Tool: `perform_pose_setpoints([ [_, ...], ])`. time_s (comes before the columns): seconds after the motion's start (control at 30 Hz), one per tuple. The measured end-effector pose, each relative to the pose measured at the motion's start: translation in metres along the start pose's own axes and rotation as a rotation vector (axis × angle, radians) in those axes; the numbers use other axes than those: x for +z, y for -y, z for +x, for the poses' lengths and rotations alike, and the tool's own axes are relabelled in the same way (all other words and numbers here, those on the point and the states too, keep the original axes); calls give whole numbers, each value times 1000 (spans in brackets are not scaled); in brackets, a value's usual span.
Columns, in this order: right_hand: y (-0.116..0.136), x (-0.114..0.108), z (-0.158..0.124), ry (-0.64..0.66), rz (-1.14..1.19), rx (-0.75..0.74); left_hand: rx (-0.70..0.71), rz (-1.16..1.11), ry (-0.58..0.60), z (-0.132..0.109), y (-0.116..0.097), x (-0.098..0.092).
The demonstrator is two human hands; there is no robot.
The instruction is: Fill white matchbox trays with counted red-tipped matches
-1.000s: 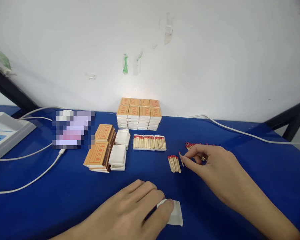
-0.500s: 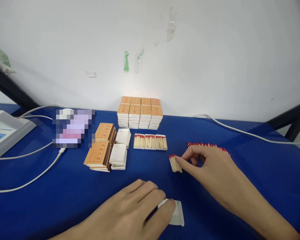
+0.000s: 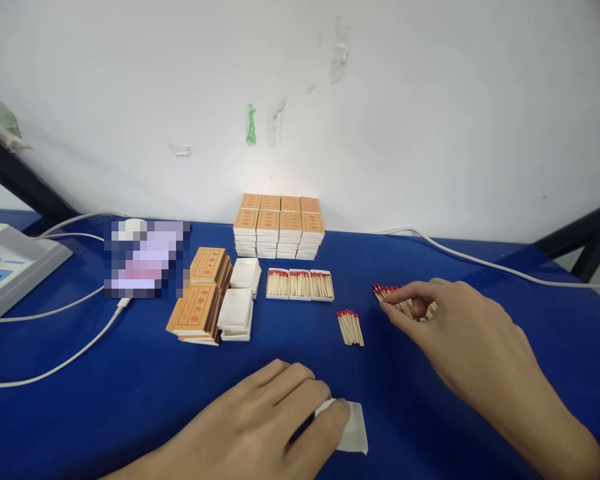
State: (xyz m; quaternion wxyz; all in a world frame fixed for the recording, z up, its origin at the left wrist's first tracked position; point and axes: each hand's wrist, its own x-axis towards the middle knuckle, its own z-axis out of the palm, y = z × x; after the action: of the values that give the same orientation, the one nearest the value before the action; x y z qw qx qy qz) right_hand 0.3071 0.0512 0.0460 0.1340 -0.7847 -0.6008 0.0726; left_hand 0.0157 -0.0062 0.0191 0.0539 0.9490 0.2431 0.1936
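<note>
Nearest me, the person's left hand (image 3: 267, 423) lies low over a white tray (image 3: 354, 437), thumb inside it and forefinger at its wall, so the fingers have it pinched against the bench (image 3: 105, 427). The tray's thin walls look easy to bend; too hard a squeeze could buckle them, and a slack thumb could let the tray slide.

Beyond it, a small bunch of matches (image 3: 350, 329) lies loose on the bench, heads pointing away, well apart from the tray. Nothing hems it in, so a brushing knuckle could fan it out of line.

To its right, the right hand (image 3: 467, 330) arches over a larger heap of matches (image 3: 386, 292), thumb and forefinger nearly meeting at the near edge. From here I cannot tell whether a match is between them. The sticks lie so close that a pinch could bring up two, or drag neighbours crooked.

Farther left, the stacked white trays (image 3: 236, 309) sit unevenly beside the orange matchboxes (image 3: 199, 308); a nudge might topple them. Just past those, three filled trays (image 3: 300, 287) stand uncovered, so a knock could spill them toward the block of boxes (image 3: 279, 225) near the wall.
</note>
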Motion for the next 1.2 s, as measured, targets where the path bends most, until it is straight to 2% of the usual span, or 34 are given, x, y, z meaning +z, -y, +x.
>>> perform_pose_setpoints([
  [0.17,7,8,-11,-79,-134,-116,1,6,-18,4,0,-1],
  [0.47,7,14,-14,-105,-176,-156,3,18,-20,3,-1,-3],
  [0.77,10,8,-9,-1,-111,-81,4,-5,-24,4,-1,-2],
  [1.03,9,0,-6,103,-141,-9,35,-12,-92,6,1,3],
  [1.2,8,0,-7,80,-163,-32,42,-11,-90,7,3,5],
])
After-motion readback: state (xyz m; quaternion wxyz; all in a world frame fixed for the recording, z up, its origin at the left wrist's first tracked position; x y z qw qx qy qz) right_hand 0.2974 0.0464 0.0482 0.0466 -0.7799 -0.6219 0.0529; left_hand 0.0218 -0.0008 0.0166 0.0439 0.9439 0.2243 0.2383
